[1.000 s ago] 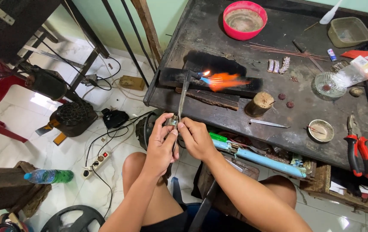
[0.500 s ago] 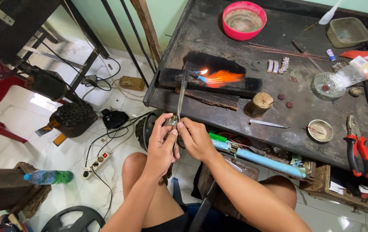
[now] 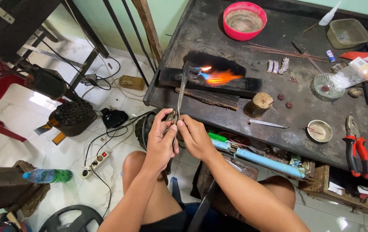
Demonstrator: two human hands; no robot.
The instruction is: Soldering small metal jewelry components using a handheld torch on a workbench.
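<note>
My left hand [image 3: 160, 139] and right hand [image 3: 194, 137] both kept a closed grip on the long tongs [image 3: 180, 96], whose tips sat at the torch flame [image 3: 218, 77] over the charred block [image 3: 209, 81]. Heating looked underway, unfinished. My hands hung off the worktop [image 3: 235, 124] edge, with open floor below.

Dark workbench [image 3: 218, 38] — red bowl [image 3: 244, 20], pliers [image 3: 355, 146]
</note>
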